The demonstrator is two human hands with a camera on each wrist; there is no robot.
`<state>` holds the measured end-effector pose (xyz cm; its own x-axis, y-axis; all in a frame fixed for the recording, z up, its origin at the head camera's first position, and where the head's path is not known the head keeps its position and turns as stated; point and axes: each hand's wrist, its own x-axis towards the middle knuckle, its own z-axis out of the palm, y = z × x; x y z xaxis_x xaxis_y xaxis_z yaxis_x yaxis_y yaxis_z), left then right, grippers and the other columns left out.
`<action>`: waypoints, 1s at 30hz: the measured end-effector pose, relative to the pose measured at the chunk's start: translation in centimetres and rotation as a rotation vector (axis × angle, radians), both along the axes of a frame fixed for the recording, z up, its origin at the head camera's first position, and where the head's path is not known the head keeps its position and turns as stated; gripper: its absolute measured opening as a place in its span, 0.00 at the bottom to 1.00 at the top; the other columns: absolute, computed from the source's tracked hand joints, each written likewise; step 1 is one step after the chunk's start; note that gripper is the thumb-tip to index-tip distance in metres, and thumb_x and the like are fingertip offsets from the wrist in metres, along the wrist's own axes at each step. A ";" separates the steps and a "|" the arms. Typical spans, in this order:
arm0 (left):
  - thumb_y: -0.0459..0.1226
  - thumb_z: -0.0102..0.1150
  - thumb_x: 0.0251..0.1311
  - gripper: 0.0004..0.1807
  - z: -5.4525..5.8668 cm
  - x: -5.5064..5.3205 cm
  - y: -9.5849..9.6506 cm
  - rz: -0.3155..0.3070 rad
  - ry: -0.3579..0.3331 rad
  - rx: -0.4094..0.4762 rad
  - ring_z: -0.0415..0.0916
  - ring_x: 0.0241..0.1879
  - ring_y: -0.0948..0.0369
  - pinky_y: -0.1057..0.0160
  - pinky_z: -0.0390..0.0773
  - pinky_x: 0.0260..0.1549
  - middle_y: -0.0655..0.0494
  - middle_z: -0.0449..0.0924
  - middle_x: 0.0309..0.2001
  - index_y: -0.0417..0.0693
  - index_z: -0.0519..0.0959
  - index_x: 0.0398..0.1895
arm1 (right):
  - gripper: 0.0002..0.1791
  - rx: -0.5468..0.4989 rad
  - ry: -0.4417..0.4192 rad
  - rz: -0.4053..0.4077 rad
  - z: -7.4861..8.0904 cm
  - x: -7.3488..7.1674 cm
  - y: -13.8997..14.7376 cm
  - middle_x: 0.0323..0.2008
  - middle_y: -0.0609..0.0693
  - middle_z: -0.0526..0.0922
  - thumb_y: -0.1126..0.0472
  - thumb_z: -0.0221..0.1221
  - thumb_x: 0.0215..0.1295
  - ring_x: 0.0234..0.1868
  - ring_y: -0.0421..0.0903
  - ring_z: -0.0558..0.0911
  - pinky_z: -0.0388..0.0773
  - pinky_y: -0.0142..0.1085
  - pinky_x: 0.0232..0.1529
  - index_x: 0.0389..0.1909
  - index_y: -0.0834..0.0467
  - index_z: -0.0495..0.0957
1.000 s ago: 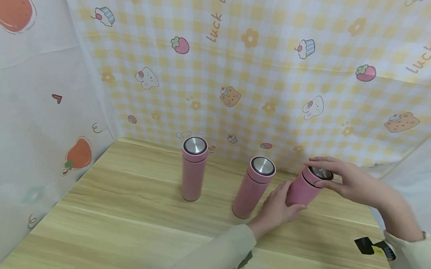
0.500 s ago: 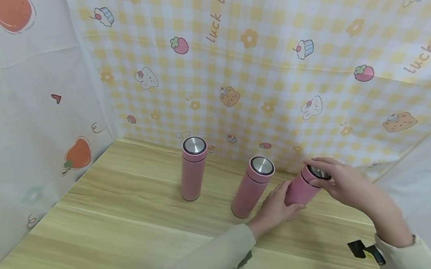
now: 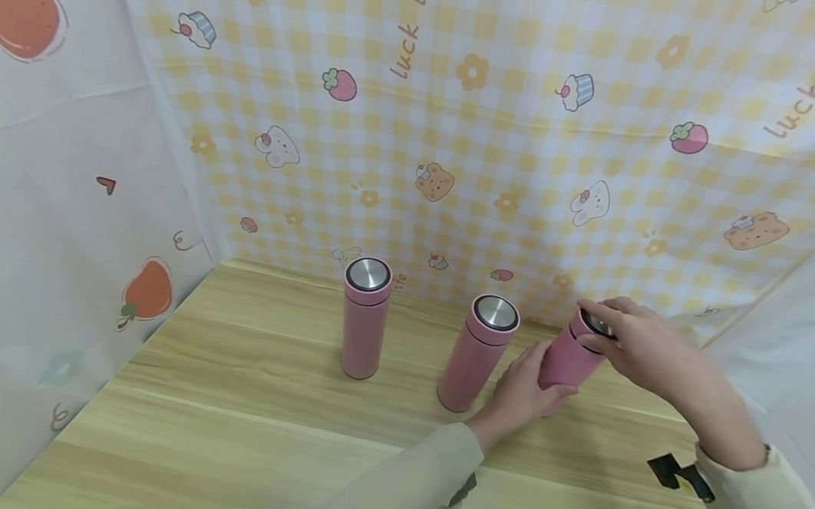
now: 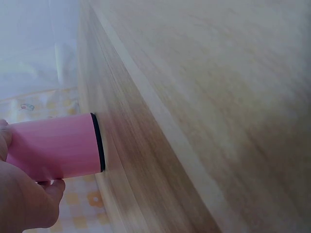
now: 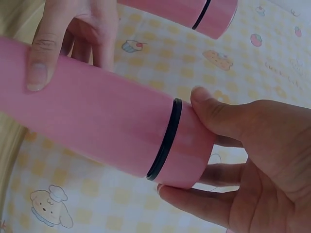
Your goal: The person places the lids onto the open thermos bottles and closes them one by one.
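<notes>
Three pink thermos bottles with steel-topped lids stand on the wooden table. My left hand (image 3: pixel 521 391) wraps round the body of the rightmost thermos (image 3: pixel 569 361), low down. In the left wrist view, this thermos's black-rimmed base (image 4: pixel 98 143) meets the table. My right hand (image 3: pixel 641 344) grips the thermos's lid (image 5: pixel 190 150) from the side, thumb and fingers on opposite sides. A dark ring (image 5: pixel 165 141) shows between lid and body. Left of my left hand is the middle thermos (image 3: pixel 471 369), close by; farther left is another thermos (image 3: pixel 363 337).
The wooden table (image 3: pixel 233 407) runs back to a yellow checked cloth (image 3: pixel 357 152) hanging behind the bottles. White cloth (image 3: pixel 71 214) with strawberry prints hangs along the left side. Plain white cloth (image 3: pixel 805 329) closes off the right.
My right hand has turned round the lid, its wrist and sleeve swinging left. The left hand and all the bottles hold their places.
</notes>
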<state>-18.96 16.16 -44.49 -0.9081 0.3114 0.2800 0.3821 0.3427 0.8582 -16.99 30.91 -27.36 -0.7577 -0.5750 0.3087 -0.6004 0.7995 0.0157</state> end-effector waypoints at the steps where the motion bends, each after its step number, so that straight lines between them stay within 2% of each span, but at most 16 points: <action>1: 0.55 0.70 0.60 0.39 0.0 0.0 0.0 0.001 0.003 0.000 0.74 0.52 0.68 0.63 0.78 0.47 0.69 0.74 0.59 0.62 0.66 0.72 | 0.30 0.008 0.009 -0.006 0.0 0.0 -0.1 0.41 0.67 0.81 0.64 0.74 0.57 0.35 0.61 0.83 0.82 0.53 0.32 0.59 0.72 0.77; 7: 0.55 0.70 0.60 0.39 -0.1 0.0 -0.1 -0.001 0.021 -0.005 0.74 0.51 0.68 0.65 0.77 0.46 0.68 0.75 0.58 0.61 0.66 0.72 | 0.30 0.035 0.051 -0.036 -0.4 -0.2 -0.1 0.35 0.65 0.79 0.61 0.75 0.57 0.28 0.57 0.79 0.79 0.49 0.25 0.57 0.71 0.78; 10: 0.54 0.70 0.61 0.39 -0.1 0.0 -0.1 -0.012 0.021 0.005 0.74 0.51 0.68 0.65 0.78 0.46 0.68 0.74 0.58 0.61 0.65 0.73 | 0.31 0.025 0.020 -0.036 -0.4 -0.5 0.2 0.38 0.66 0.79 0.59 0.73 0.59 0.28 0.53 0.79 0.79 0.47 0.25 0.59 0.71 0.77; 13: 0.55 0.69 0.61 0.39 -0.1 0.0 -0.1 -0.019 0.014 0.014 0.74 0.52 0.69 0.64 0.78 0.47 0.68 0.74 0.59 0.61 0.65 0.73 | 0.31 -0.013 -0.054 0.017 0.0 -0.7 0.9 0.47 0.66 0.79 0.60 0.71 0.63 0.34 0.51 0.80 0.80 0.45 0.30 0.64 0.68 0.75; 16: 0.56 0.68 0.61 0.38 -0.1 0.1 -0.1 -0.020 0.010 0.014 0.73 0.53 0.69 0.63 0.78 0.49 0.68 0.73 0.59 0.61 0.65 0.72 | 0.32 -0.081 -0.143 0.134 0.6 -0.9 1.9 0.59 0.65 0.76 0.66 0.68 0.65 0.50 0.53 0.79 0.79 0.37 0.46 0.70 0.62 0.71; 18: 0.56 0.68 0.61 0.38 0.0 0.1 -0.1 -0.018 0.009 0.010 0.73 0.54 0.69 0.63 0.78 0.50 0.68 0.73 0.60 0.61 0.65 0.72 | 0.35 -0.116 -0.186 0.214 1.1 -1.1 2.5 0.64 0.62 0.73 0.70 0.68 0.63 0.62 0.50 0.74 0.72 0.28 0.56 0.71 0.57 0.71; 20: 0.56 0.68 0.61 0.38 0.0 0.1 -0.1 -0.013 0.014 0.003 0.73 0.55 0.69 0.63 0.78 0.50 0.68 0.73 0.61 0.60 0.65 0.72 | 0.37 -0.137 -0.222 0.278 1.4 -1.2 3.0 0.66 0.61 0.72 0.74 0.69 0.59 0.69 0.44 0.67 0.62 0.19 0.61 0.70 0.56 0.72; 21: 0.56 0.68 0.62 0.38 0.0 0.1 -0.1 -0.012 0.016 0.002 0.73 0.56 0.69 0.63 0.78 0.51 0.68 0.73 0.61 0.60 0.65 0.72 | 0.37 -0.139 -0.237 0.297 1.5 -1.3 3.2 0.67 0.60 0.72 0.75 0.69 0.58 0.70 0.40 0.65 0.58 0.17 0.61 0.70 0.56 0.73; 23: 0.56 0.68 0.62 0.38 0.0 0.1 -0.1 -0.007 0.021 -0.001 0.73 0.56 0.68 0.63 0.78 0.51 0.68 0.73 0.61 0.59 0.65 0.73 | 0.35 -0.131 -0.250 0.310 1.6 -1.4 3.4 0.66 0.58 0.72 0.76 0.69 0.58 0.70 0.34 0.63 0.58 0.17 0.61 0.67 0.57 0.75; 26: 0.56 0.68 0.62 0.38 -0.1 0.0 -0.1 -0.005 0.028 0.000 0.73 0.56 0.68 0.63 0.77 0.51 0.67 0.73 0.61 0.59 0.66 0.73 | 0.31 -0.122 -0.257 0.298 1.5 -1.4 3.4 0.65 0.57 0.74 0.77 0.68 0.58 0.68 0.32 0.65 0.59 0.16 0.61 0.64 0.59 0.78; 27: 0.56 0.68 0.62 0.38 -0.1 0.0 -0.1 -0.006 0.029 0.002 0.73 0.56 0.68 0.63 0.77 0.51 0.67 0.73 0.61 0.59 0.65 0.73 | 0.31 -0.118 -0.253 0.288 1.4 -1.4 3.4 0.65 0.57 0.75 0.77 0.68 0.58 0.68 0.33 0.66 0.59 0.16 0.60 0.63 0.59 0.78; 30: 0.56 0.67 0.62 0.39 -0.1 0.0 -0.1 -0.007 0.026 0.002 0.72 0.56 0.68 0.62 0.77 0.52 0.67 0.73 0.61 0.59 0.65 0.73 | 0.30 -0.092 -0.205 0.251 1.3 -1.2 3.0 0.62 0.58 0.78 0.77 0.69 0.56 0.65 0.43 0.73 0.60 0.15 0.59 0.61 0.60 0.80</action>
